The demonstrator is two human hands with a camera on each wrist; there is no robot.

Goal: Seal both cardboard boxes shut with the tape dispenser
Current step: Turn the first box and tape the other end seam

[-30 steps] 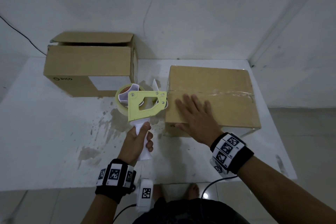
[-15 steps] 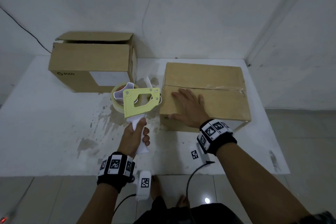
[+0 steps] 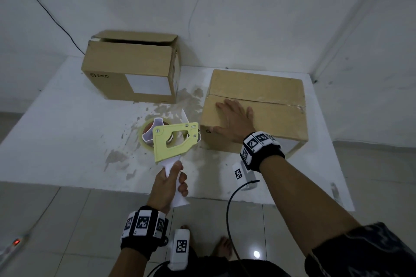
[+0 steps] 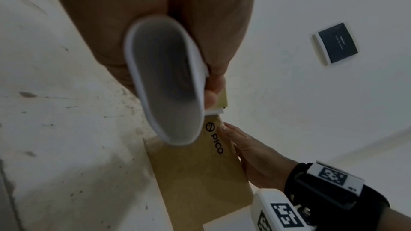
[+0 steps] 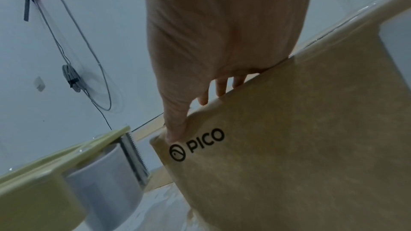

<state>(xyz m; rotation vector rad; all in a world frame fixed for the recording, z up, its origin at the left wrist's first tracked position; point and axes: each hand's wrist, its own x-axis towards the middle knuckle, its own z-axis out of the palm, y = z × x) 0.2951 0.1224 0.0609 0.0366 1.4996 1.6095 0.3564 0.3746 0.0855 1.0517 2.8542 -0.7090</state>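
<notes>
Tape dispenser [image 3: 174, 140] gripped by left hand [image 3: 167, 184] just left of closed box [image 3: 265, 90] — seam running left-right, apparently taped. Right hand [image 3: 234, 122] flat, pressing lid. Open box [image 3: 126, 72] far-left of closed box — left hand nearer.
</notes>
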